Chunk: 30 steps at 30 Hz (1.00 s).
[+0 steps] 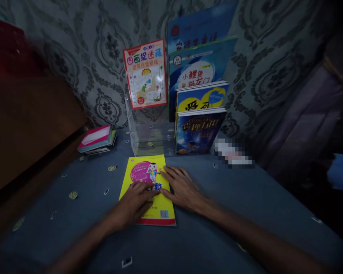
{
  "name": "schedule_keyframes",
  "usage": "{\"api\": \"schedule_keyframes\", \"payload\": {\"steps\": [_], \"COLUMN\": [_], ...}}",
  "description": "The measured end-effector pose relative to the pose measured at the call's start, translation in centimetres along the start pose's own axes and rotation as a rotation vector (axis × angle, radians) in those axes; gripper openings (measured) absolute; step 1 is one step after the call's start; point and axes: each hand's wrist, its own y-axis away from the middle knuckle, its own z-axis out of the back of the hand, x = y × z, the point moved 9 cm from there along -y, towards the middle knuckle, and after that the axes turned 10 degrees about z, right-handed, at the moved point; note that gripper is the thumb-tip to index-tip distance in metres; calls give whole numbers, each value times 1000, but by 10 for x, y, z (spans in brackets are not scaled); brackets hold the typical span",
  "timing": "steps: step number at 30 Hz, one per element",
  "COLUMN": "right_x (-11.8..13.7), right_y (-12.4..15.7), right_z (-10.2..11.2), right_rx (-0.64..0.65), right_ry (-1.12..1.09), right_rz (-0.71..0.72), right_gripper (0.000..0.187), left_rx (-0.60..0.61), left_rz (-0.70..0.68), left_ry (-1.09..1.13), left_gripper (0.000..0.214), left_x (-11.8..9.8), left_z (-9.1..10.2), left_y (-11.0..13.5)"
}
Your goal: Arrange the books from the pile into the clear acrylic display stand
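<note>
A yellow children's book (144,169) lies flat on the blue patterned cloth (217,213) in front of me. My left hand (135,203) rests palm down on the book's lower half, fingers stretched out. My right hand (181,188) lies flat at the book's right edge, fingers spread and touching the cover. Neither hand grips anything. Behind the book stands a clear acrylic book stand (148,139). It holds a red-and-white picture book (145,74) at the back left.
Several blue and yellow books (200,110) stand upright at the right of the stand against the patterned wall. A small stack of thin books (97,140) lies at the left. A dark wooden panel (25,129) borders the left side.
</note>
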Motion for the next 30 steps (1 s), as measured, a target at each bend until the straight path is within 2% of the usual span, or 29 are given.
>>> {"api": "schedule_keyframes", "payload": {"steps": [5,8,11,15,17,20,22,24,26,30], "right_x": [-1,-6,-15,-26,-26,-21,-17,-12,-13,-10], "right_y": [-1,-9,-25,-45,-45,-29,-12,6,23,44], "right_z": [2,2,0,1,-2,-12,-22,-32,-45,-60], "right_rx": [-10,53,112,77,70,99,106,76,42,-88], "right_ry": [-42,-59,-62,-30,-31,-54,-58,-35,11,102], "right_rz": [-1,-22,-49,-115,-154,-162,-95,38,157,267], "right_gripper": [53,58,64,60,61,73,83,88,63,54], "left_rx": [-100,-186,-248,-302,-318,-316,-304,-289,-272,-257], "left_rz": [241,330,355,418,452,487,507,531,560,579], "left_ry": [-111,-165,-193,-227,-242,-255,-251,-240,-239,-248], "left_gripper": [45,45,45,44,44,44,44,44,44,45], "left_x": [77,104,112,114,115,115,116,118,120,118], "left_z": [14,19,17,15,16,17,16,14,12,14], "left_y": [-35,-43,-43,-38,-36,-36,-36,-36,-35,-35]}}
